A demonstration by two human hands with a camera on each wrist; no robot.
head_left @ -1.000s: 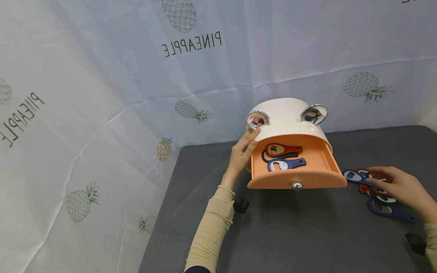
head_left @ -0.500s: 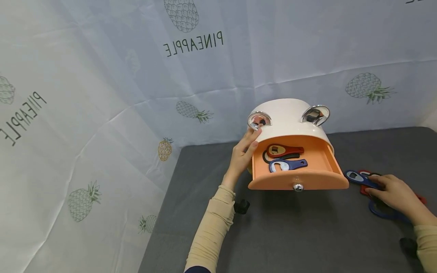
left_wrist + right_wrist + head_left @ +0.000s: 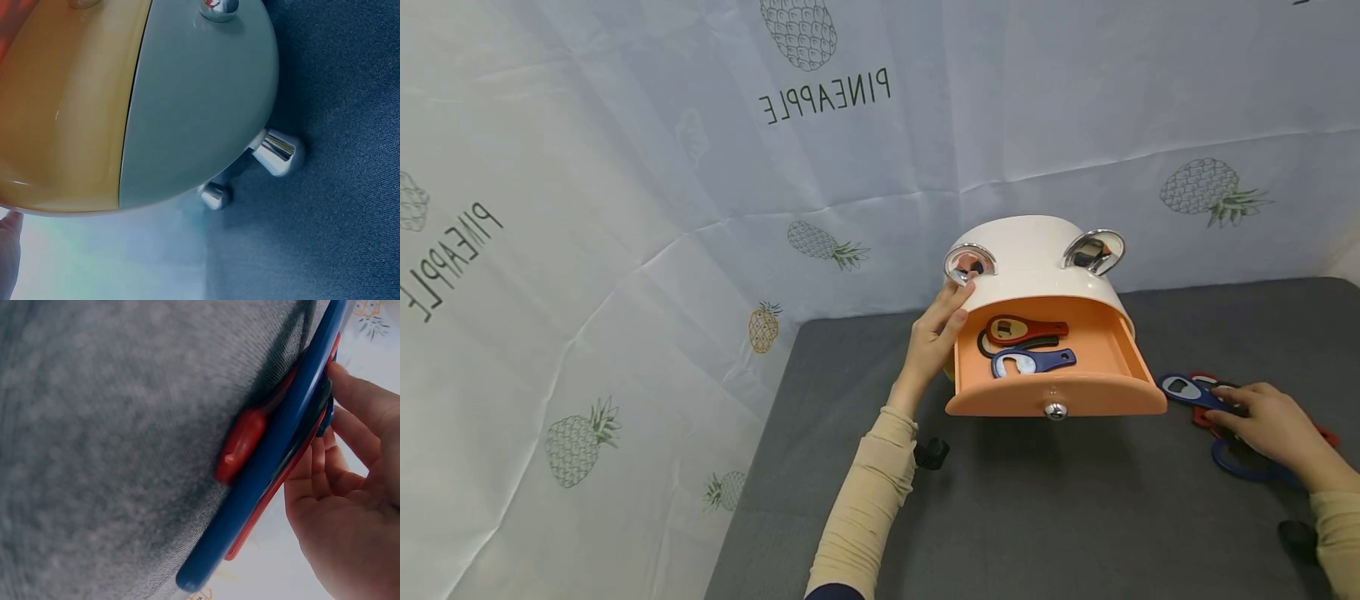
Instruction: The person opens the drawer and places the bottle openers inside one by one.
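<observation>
A white rounded box (image 3: 1030,267) with two chrome ring eyes has its orange drawer (image 3: 1105,397) pulled out. Inside lie a red bottle opener (image 3: 1037,328), a black one partly covered, and a blue bottle opener (image 3: 1051,361). My left hand (image 3: 928,346) rests on the box's left side, thumb near the drawer opening. To the right, my right hand (image 3: 1273,427) pinches the handle of a blue bottle opener (image 3: 1180,388) on top of an overlapping heap. Red, black and another blue bottle opener (image 3: 1236,467) lie beneath, partly hidden by the hand.
Yellow (image 3: 69,119) and green (image 3: 200,106) fronts show below the orange drawer, with chrome feet (image 3: 275,153) underneath. A dark grey cloth (image 3: 1075,517) covers the table. Behind hangs a pineapple-printed curtain (image 3: 1045,100).
My right hand has moved slightly left and lower over the heap, its fingers staying at the top blue bottle opener. The left hand keeps its place on the box.
</observation>
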